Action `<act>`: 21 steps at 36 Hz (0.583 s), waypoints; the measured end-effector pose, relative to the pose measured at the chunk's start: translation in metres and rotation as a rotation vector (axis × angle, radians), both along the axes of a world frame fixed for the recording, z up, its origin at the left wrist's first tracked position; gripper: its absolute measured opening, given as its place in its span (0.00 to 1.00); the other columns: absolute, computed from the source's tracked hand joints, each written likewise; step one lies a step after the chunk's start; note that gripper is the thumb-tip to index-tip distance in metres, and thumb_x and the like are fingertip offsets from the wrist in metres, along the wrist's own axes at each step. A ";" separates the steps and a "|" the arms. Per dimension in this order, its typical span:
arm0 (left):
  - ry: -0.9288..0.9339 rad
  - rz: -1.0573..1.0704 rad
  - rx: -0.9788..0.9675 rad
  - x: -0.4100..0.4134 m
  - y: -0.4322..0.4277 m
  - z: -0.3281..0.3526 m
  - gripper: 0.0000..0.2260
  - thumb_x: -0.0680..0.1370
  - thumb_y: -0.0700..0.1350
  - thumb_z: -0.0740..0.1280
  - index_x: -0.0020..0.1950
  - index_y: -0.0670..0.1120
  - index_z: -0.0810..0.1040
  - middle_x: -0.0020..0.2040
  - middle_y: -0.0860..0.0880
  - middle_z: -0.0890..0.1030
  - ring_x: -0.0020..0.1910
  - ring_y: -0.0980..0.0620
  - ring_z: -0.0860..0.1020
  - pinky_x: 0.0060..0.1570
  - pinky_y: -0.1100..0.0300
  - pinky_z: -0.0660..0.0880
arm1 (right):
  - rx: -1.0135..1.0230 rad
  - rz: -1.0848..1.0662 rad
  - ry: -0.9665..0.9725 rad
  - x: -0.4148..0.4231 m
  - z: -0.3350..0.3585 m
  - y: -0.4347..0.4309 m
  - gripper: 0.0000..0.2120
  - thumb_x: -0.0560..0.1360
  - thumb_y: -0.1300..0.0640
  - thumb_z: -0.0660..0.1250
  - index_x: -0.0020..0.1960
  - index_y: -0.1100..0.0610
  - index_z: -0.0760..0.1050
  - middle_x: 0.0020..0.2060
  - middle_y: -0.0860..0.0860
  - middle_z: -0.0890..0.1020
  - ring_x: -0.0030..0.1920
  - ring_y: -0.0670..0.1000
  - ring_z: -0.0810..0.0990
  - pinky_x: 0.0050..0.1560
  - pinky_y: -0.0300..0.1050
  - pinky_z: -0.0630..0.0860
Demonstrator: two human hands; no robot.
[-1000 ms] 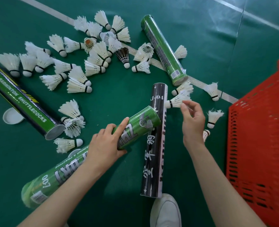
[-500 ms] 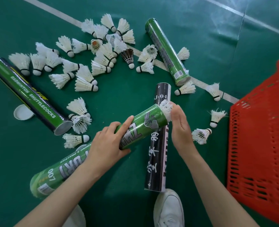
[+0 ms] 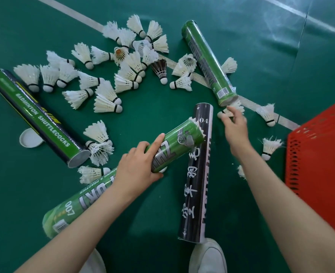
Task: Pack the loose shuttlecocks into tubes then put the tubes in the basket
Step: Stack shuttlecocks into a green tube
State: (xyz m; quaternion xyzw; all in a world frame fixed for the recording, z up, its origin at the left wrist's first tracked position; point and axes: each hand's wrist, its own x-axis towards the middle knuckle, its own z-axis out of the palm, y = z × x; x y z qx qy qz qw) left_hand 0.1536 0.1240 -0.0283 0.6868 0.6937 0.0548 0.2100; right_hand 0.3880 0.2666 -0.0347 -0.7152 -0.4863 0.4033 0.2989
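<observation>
From the head camera I see my left hand [image 3: 137, 168] wrapped around the green tube [image 3: 123, 180], which slants from lower left up to upper right; white feathers poke out of its open upper end [image 3: 197, 127], so it already holds shuttlecocks. That end lies across the black tube [image 3: 197, 174], which runs nearly straight away from me on the green floor [image 3: 271, 56]. Half a second ago my right hand [image 3: 234, 128] was at the tube's mouth; now it has reached out and its fingers pinch a loose shuttlecock [image 3: 226, 113] beside the far green tube [image 3: 208, 62]. A fourth tube [image 3: 38, 117] lies at left, and many shuttlecocks are still scattered [image 3: 107, 75]. The red basket [image 3: 320, 164] sits at right; I cannot see inside it.
</observation>
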 end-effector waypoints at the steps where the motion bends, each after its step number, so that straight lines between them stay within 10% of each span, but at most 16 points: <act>1: 0.003 0.001 -0.001 -0.001 0.003 0.000 0.46 0.70 0.59 0.71 0.76 0.61 0.42 0.63 0.51 0.68 0.57 0.48 0.72 0.52 0.55 0.70 | -0.035 -0.005 -0.064 0.004 -0.003 0.012 0.18 0.79 0.52 0.64 0.68 0.48 0.70 0.72 0.52 0.62 0.70 0.52 0.64 0.71 0.52 0.63; 13: 0.021 -0.055 -0.033 0.018 0.032 -0.002 0.46 0.71 0.60 0.70 0.76 0.61 0.39 0.65 0.51 0.67 0.58 0.48 0.71 0.54 0.55 0.70 | -0.233 0.048 -0.241 0.026 -0.007 0.063 0.18 0.78 0.54 0.63 0.68 0.47 0.73 0.77 0.52 0.50 0.76 0.58 0.50 0.74 0.53 0.50; 21: 0.036 -0.066 -0.030 0.021 0.037 -0.003 0.46 0.71 0.60 0.70 0.76 0.62 0.39 0.65 0.51 0.67 0.58 0.49 0.72 0.53 0.55 0.71 | -0.221 -0.001 -0.221 0.037 -0.023 0.063 0.19 0.75 0.51 0.68 0.64 0.56 0.77 0.65 0.54 0.75 0.64 0.54 0.73 0.63 0.45 0.70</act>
